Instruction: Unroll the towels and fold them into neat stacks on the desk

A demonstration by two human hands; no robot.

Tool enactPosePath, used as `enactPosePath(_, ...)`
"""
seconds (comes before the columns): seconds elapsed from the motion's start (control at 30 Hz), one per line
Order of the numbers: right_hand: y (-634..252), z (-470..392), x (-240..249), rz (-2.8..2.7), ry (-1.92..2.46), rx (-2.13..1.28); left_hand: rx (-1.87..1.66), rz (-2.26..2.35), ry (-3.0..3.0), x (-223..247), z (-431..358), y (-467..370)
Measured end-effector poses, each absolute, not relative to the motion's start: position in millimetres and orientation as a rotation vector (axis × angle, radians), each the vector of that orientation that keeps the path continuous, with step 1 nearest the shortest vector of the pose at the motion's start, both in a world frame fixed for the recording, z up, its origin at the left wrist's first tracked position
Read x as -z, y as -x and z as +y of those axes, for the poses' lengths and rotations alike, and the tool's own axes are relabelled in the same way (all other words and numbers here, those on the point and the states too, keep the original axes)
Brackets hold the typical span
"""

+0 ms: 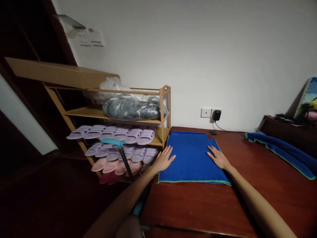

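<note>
A blue cloth (192,158) with green edging is spread flat on the reddish-brown table (193,205), with layers showing at its near right corner and right side. My left hand (163,159) lies on the cloth's left edge, its fingers spread and holding nothing. On the right edge rests my right hand (218,157), palm down with fingers apart. Another blue cloth (284,153), bunched lengthwise, lies farther right, touched by neither hand.
Left of the table stands a wooden rack (162,115) with rows of slippers (146,136), bagged items (133,107) and a cardboard box (61,74). A blue-topped handle (112,142) rises before it. A black adapter (217,115) trails a cable along the wall.
</note>
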State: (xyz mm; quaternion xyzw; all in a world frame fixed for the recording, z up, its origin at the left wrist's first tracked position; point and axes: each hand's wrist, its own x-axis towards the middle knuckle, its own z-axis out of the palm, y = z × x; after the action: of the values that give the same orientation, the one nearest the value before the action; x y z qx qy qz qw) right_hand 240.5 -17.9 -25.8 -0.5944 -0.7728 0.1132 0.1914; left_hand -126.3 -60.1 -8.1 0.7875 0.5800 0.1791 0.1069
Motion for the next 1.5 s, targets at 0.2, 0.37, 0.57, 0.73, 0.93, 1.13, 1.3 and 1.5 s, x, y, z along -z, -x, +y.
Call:
enactPosePath(0.2,-238.9,-24.1,18.4,-2.165,1.707,-0.249,-0.381,1.824,-2.292,-13.8,-66.1,115.6)
enactPosePath(0.37,-208.7,-53.9,3.0,-2.14,1.704,-0.106,-0.496,1.781,-2.442,-27.2,-84.2,84.9)
enactPosePath(0.57,-183.9,-83.9,8.6,-2.404,1.594,-0.16,-0.471,1.617,-2.503,-5.8,-90.5,67.5)
enactPosePath(0.73,-184.4,-54.0,5.4,-2.381,1.657,-0.15,-0.473,1.581,-2.5,-5.2,-51.4,69.7)
enactPosePath(0.93,-179.0,-18.9,3.1,-2.356,1.685,-0.193,-0.415,1.592,-2.478,-9.1,-12.7,71.9)
enactPosePath(1.13,-173.4,-2.1,3.1,-2.348,1.696,-0.162,-0.488,1.611,-2.446,-10.4,1.6,76.7)
enactPosePath(1.3,-174.2,-1.3,3.5,-2.329,1.729,-0.184,-0.481,1.619,-2.475,-8.6,5.4,78.5)
enactPosePath(1.5,-178.9,-8.9,6.3,-2.246,1.849,-0.21,-0.267,1.691,-2.584,-9.1,0.3,77.9)
